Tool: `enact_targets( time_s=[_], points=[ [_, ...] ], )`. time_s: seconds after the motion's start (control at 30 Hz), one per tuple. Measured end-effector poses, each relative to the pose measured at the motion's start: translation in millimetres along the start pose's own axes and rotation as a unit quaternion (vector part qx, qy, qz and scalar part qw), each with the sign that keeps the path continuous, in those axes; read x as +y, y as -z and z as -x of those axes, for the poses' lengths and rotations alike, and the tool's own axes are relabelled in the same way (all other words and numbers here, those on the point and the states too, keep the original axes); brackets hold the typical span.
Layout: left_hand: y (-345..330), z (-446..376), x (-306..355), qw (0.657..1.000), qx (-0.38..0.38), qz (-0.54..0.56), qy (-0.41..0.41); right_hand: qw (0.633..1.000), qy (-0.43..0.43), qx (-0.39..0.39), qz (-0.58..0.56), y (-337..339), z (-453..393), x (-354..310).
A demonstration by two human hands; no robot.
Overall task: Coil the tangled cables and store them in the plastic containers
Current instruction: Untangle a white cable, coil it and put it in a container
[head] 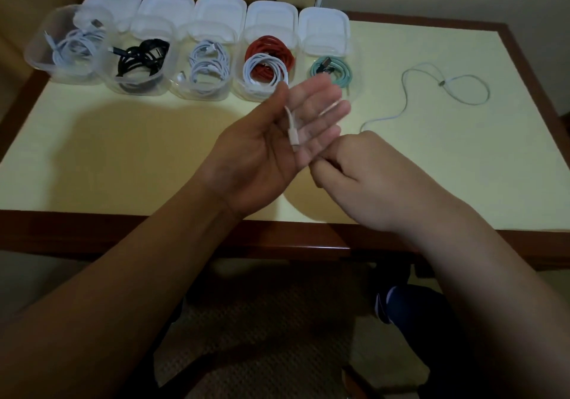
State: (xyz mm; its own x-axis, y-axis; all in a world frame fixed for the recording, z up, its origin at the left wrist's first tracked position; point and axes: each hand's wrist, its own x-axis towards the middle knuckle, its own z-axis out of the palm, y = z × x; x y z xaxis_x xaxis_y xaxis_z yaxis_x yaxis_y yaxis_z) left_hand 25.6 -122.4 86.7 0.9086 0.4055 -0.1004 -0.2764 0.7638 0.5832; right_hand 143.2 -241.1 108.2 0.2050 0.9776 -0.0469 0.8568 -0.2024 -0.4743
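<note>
My left hand (277,139) is held palm up over the table with straight fingers. The plug end of a white cable (293,133) lies across those fingers, just below the thumb. My right hand (364,176) has curled fingers and pinches the same cable beside the left fingertips. Beyond the right hand, the white cable's slack (431,90) trails in loose loops over the table. A row of clear plastic containers (37,59) stands at the back, their lids open. They hold white coils (74,49), a black coil (142,59), white coils (209,65), red and white coils (268,59) and a teal coil (330,68).
The cream table top (123,151) has a dark wooden border (154,232) along its near edge. A chair seat (262,321) and a dark-clothed knee (416,306) show below the edge. A wall rises behind the containers.
</note>
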Motion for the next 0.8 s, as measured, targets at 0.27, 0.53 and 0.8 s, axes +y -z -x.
enact_targets(
  time_s=[0.27,0.53,0.8],
  points=[
    [17.9,-9.2,-5.8,0.944,0.142,-0.281,-0.100,0.996,0.074,0.020,-0.045,7.6,19.1,-5.1],
    [1.8,0.9,-17.4,0.947,-0.021,-0.320,0.020,0.960,0.094,0.262,-0.018,0.8,17.8,13.1],
    [-9.3,3.1,-14.5,0.966,-0.118,-0.143,0.179,0.927,-0.032,0.250,-0.279,-6.2,0.7,43.9]
  ],
)
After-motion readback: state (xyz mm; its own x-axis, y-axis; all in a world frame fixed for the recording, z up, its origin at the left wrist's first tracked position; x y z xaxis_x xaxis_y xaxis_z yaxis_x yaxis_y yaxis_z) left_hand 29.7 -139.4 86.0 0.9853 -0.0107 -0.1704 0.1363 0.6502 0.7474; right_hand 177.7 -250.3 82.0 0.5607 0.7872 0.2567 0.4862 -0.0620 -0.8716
